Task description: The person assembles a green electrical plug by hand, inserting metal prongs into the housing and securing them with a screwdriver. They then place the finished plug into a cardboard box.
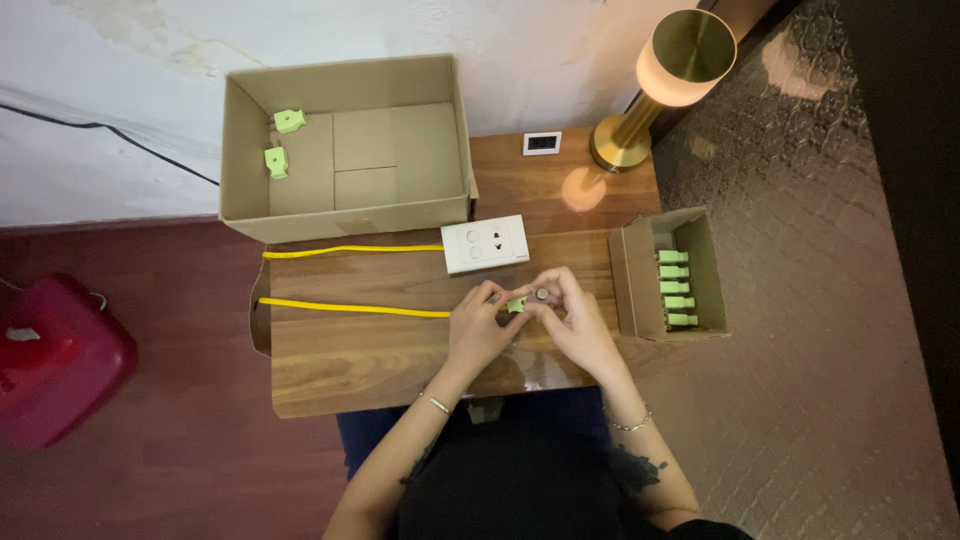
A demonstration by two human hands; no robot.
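- Left hand: bare, with a thin silvery bracelet at the wrist and a dark tattoo on the forearm.
- Right hand: bare, with a fine chain bracelet and a dark tattoo near the elbow.
- Dark clothing over torso and lap.

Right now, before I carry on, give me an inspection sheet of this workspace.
Surface: small wooden table, glossy, against a pale wall.
Job's things: small green plug piece held between both hands; yellow cable runs from the table's left edge to the left hand.
Clutter: large cardboard box with two green pieces; small cardboard box with a row of green pieces; white socket plate.
Grippers: left hand and right hand both pinch the plug piece.
Cables: second yellow cable to the socket plate; black cable along the wall.
Surroundings: brass lamp, lit; red container on the floor.
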